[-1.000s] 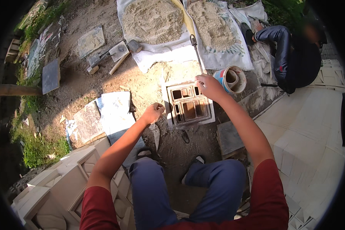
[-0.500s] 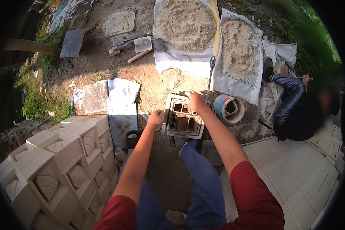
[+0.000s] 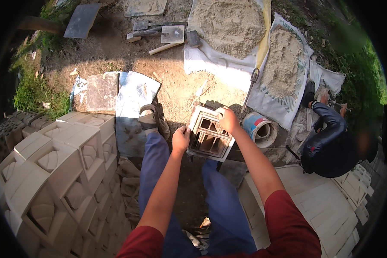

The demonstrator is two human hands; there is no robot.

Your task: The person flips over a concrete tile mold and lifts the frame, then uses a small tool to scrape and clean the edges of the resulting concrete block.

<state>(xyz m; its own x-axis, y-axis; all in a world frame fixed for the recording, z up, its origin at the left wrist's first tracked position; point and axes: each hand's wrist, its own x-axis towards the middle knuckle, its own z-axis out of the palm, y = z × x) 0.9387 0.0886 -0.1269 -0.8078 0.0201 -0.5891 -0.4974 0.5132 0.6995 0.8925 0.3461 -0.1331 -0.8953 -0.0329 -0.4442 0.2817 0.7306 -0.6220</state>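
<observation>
In front of my knees is a square block mould (image 3: 210, 136) with a pale, dusty rim and several dark, window-like openings. My left hand (image 3: 181, 138) grips its left edge, fingers closed. At the upper right corner, my right hand (image 3: 228, 120) is closed round the rim with the thumb on top. The mould is tilted slightly, and the ground under it is mostly hidden. Just right of my right hand stands a white bucket (image 3: 260, 130) with a blue and red band.
Stacks of pale blocks (image 3: 51, 161) rise at left, with pale slabs (image 3: 305, 202) at right. Ahead lie sand (image 3: 228, 26) on sacking, a second sand heap (image 3: 281, 60), a mallet (image 3: 193, 39) and a long-handled tool (image 3: 250, 88). A person (image 3: 331, 142) crouches at right.
The mould has moved slightly right and turned clockwise, both hands on it. My left leg has stepped forward, its sandalled foot now beside the blue-white sheet. The view has shifted.
</observation>
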